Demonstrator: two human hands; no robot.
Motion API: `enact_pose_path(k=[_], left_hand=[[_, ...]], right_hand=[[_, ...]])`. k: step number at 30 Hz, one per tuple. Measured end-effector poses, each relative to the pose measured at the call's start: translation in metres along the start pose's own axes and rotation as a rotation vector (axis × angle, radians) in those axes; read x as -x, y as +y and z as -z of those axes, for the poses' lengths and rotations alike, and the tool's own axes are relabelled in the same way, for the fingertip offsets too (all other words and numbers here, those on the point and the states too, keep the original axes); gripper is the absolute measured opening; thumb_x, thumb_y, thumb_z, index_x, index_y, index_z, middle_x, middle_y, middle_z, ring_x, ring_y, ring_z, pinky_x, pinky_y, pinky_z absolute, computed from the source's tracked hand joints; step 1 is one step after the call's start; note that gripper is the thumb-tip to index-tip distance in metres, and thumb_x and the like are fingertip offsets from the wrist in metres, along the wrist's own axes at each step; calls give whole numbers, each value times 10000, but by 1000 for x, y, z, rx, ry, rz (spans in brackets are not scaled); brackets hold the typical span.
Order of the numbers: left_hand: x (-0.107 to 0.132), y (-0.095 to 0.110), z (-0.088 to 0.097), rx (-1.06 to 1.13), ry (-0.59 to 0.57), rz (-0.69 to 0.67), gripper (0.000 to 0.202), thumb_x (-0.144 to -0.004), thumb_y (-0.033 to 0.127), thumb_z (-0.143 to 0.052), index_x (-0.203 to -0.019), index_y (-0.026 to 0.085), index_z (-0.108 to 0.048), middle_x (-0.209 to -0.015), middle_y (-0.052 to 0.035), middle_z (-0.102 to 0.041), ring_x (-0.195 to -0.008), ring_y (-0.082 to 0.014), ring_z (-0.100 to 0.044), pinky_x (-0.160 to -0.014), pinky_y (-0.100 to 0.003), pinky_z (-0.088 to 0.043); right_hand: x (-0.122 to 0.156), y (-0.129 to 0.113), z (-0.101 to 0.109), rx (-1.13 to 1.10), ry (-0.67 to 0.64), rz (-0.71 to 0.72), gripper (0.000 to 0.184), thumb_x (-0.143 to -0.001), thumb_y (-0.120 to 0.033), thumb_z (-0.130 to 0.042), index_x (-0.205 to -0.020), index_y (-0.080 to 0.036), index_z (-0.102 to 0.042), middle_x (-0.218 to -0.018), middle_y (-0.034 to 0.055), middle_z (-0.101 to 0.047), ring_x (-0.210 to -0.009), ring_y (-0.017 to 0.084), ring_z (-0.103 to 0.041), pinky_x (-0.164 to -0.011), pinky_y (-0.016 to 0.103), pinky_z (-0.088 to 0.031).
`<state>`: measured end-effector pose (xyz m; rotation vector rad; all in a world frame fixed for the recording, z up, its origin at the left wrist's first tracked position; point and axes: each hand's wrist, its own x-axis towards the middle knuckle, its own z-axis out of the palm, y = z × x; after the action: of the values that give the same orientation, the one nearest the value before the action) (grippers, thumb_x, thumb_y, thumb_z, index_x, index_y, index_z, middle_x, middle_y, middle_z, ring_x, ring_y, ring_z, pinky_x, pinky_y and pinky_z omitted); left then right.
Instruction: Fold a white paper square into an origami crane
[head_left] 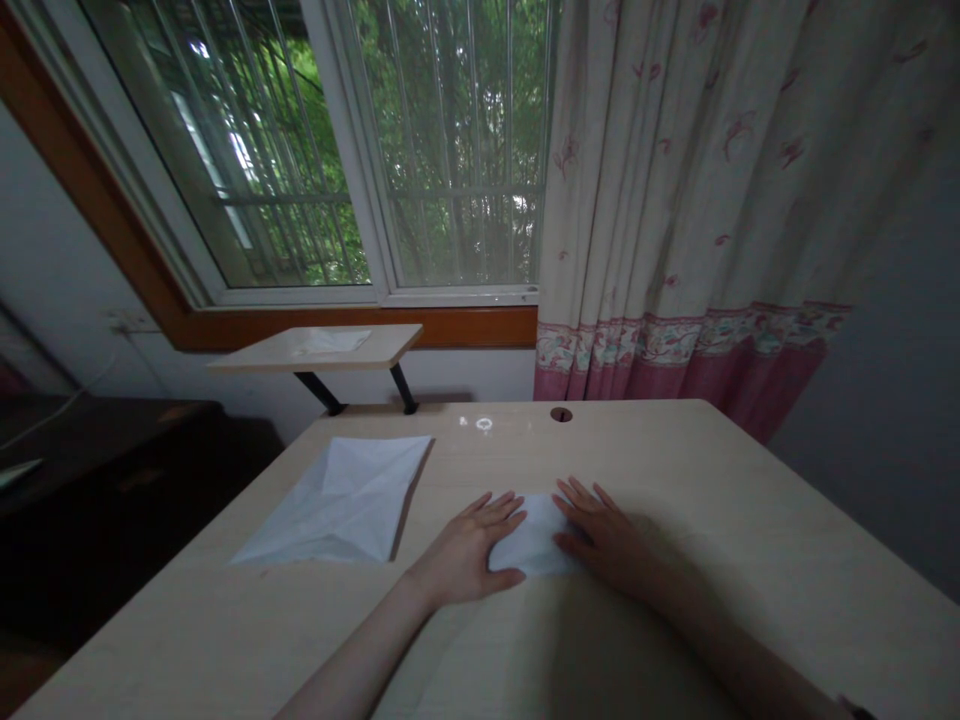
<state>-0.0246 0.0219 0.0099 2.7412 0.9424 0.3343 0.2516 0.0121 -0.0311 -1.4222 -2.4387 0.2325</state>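
The small white sheet is being blocked at both sides by the left hand and the right hand. The left of the table is being occupied by the creased sheet, its back-left corner by the raised shelf. Open room is being left rightward and beyond the hands.

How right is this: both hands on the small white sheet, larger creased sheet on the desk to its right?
Wrong side: the head view shows the larger creased sheet to the left of the small white sheet. The rest holds: left hand and right hand are on the small one; the larger lies on the desk.
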Motion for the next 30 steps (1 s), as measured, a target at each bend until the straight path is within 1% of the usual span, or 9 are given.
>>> enact_pose_path(k=[4, 7, 9, 12, 15, 18, 21, 25, 30], left_hand=[[-1, 2, 2, 31, 10, 5, 665, -830, 434, -689, -1420, 196, -495, -1485, -129, -470, -1396, -256, -432, -1180, -504, -298], [-1, 2, 2, 48, 50, -14, 563, -847, 420, -672, -1363, 223, -562, -1429, -104, -543, -1349, -251, -497, -1161, -508, -329], [-1, 1, 0, 51, 112, -53, 437, -865, 401, -653, -1273, 245, -637, -1346, -77, -625, -1271, -239, -578, -1136, -488, -375], [-1, -1, -3, 35, 242, -123, 246, -920, 353, -594, -1093, 235, -724, -1171, -60, -731, -1083, -204, -690, -1036, -409, -482], [-1, -1, -6, 1, 356, -174, 221, -964, 302, -537, -985, 209, -737, -1086, -61, -759, -942, -181, -717, -903, -348, -545], [-1, 1, -7, -51, 406, -197, 234, -981, 260, -498, -957, 200, -723, -1095, -65, -753, -905, -173, -712, -852, -338, -555], [-2, 4, -6, -82, 426, -200, 245, -985, 228, -468, -956, 194, -709, -1076, -74, -753, -895, -167, -707, -847, -335, -554], [-3, 6, -6, -98, 444, -208, 222, -942, 171, -469, -1003, 186, -681, -1086, -79, -746, -911, -174, -702, -843, -341, -554], [-2, 5, -7, -94, 518, -199, 251, -901, 112, -466, -1062, 181, -646, -1138, -81, -732, -954, -179, -693, -868, -346, -550]], right_hand=[[-2, 3, -2, -12, -5, 1, 493, -994, -486, -446, -1413, -237, -517, -1509, 94, -441, -1431, 268, -356, -1191, 557, -241], [-2, 3, -1, -16, -17, 5, 460, -996, -459, -455, -1400, -254, -535, -1495, 84, -460, -1415, 273, -385, -1181, 556, -268], [-2, 3, 1, -21, -16, 20, 455, -1003, -456, -439, -1407, -266, -526, -1502, 80, -450, -1419, 275, -379, -1176, 560, -273], [0, 1, 5, -18, -30, 48, 470, -1018, -480, -382, -1427, -281, -498, -1529, 79, -411, -1439, 273, -340, -1178, 567, -256], [3, -1, 9, -10, -56, 66, 519, -1003, -541, -382, -1444, -283, -475, -1548, 82, -380, -1457, 284, -296, -1183, 579, -228], [4, -1, 10, -7, -56, 72, 576, -963, -602, -429, -1427, -269, -501, -1543, 88, -391, -1455, 300, -298, -1179, 591, -230], [4, -1, 10, -4, 5, 99, 542, -948, -601, -464, -1357, -265, -580, -1502, 88, -465, -1433, 294, -350, -1171, 595, -247], [5, -3, 13, 26, 141, 205, 382, -956, -488, -514, -1230, -270, -665, -1361, 66, -622, -1335, 270, -492, -1167, 589, -268], [7, -10, 22, 52, 254, 351, 320, -947, -343, -538, -1243, -286, -645, -1238, 42, -698, -1204, 245, -586, -1141, 549, -341]])
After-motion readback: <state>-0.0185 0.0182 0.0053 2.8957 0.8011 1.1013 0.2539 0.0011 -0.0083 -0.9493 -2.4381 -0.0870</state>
